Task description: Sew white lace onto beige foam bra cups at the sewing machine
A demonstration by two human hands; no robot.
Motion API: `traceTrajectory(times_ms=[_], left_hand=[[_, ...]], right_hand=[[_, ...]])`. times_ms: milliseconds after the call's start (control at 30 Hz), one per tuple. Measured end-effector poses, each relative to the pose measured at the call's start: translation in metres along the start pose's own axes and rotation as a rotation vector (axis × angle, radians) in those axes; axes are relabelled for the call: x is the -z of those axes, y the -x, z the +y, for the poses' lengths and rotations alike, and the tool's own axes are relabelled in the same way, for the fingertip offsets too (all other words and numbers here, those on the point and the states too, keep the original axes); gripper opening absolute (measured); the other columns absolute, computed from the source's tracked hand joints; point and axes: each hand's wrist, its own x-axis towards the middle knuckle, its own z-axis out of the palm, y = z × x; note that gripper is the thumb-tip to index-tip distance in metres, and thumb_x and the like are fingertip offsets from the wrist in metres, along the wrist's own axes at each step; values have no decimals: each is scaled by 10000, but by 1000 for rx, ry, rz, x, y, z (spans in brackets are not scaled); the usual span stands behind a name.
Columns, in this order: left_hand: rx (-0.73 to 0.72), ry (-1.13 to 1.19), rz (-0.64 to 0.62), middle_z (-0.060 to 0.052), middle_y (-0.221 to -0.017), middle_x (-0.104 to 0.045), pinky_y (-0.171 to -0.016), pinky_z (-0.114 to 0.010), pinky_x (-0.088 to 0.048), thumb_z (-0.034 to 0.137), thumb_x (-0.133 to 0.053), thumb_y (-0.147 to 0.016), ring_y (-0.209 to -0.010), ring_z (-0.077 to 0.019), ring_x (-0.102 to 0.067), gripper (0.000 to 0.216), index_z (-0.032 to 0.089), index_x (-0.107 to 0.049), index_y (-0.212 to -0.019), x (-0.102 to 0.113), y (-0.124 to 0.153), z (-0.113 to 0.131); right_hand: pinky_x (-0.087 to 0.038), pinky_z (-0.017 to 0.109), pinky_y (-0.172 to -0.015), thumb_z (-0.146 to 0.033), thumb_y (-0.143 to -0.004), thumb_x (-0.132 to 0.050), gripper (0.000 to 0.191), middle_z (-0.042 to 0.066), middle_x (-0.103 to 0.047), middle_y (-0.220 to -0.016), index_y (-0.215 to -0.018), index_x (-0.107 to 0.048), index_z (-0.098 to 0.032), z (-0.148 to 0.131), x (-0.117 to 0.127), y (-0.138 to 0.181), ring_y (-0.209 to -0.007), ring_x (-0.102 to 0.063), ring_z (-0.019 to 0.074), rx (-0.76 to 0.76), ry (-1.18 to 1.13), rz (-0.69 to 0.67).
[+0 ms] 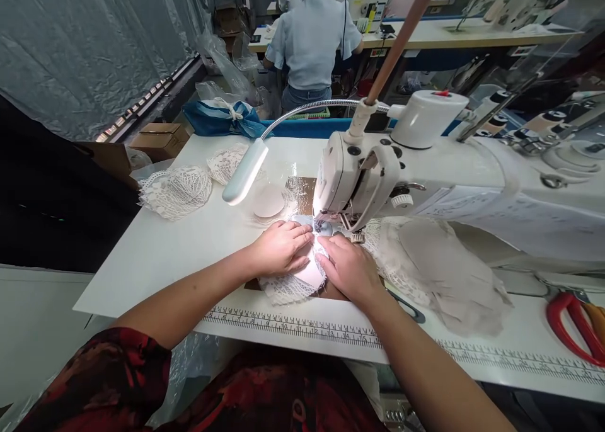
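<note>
A white lace piece with a smooth pale fabric panel lies under the needle area of a white sewing machine. My left hand rests flat on its left side, fingers stretched toward the presser foot. On the right edge, my right hand touches the cloth with thumb and forefinger apart, its fingertips close to the foot. Part of the panel is hidden beneath both hands. Just behind my left hand is a round pale pad on lace.
Lace cups lie at the table's left, below a lamp. Beige fabric pieces are heaped right. Red-handled scissors lie far right. A ruler strip runs along the front edge. A person sits ahead.
</note>
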Motion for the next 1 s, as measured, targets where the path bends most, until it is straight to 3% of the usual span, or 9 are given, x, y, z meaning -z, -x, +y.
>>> traceTrajectory(times_ms=[300,533,733,1000], left_hand=[[-140,19,23,-164,-1343,-556,-984,-437,-409,351,-509,-899,-1157,-290,-527,476,77,-552,-1286,3,-13,-25],[-267,-20,16,-165,-1290,-580,-990,-482,-345,198,-479,-876,-1184,-309,-499,332,104,-610,-1166,18,-9,-21],[-276,63,15,-163,-1117,-627,-1027,-503,-299,390,-472,-914,-1096,-294,-533,418,111,-565,-1212,7,-5,-15],[-293,93,74,-157,-1087,-616,-1016,-505,-323,373,-475,-918,-1110,-297,-520,368,125,-580,-1168,-2,-4,-22]], right_hand=[[-403,319,-654,-297,-891,-511,367,69,-700,-1040,-1230,-631,-224,-3,0,-6,-814,-606,228,-44,4,39],[-472,290,-685,-264,-936,-423,353,72,-702,-1076,-1197,-653,-210,5,-5,-1,-831,-637,201,-57,-145,107],[-501,287,-738,-200,-917,-406,360,80,-703,-1075,-1165,-666,-222,8,-7,0,-906,-652,204,-73,-187,125],[-459,269,-686,-194,-910,-407,373,53,-709,-1018,-1164,-674,-250,7,-7,1,-880,-630,191,-6,-164,125]])
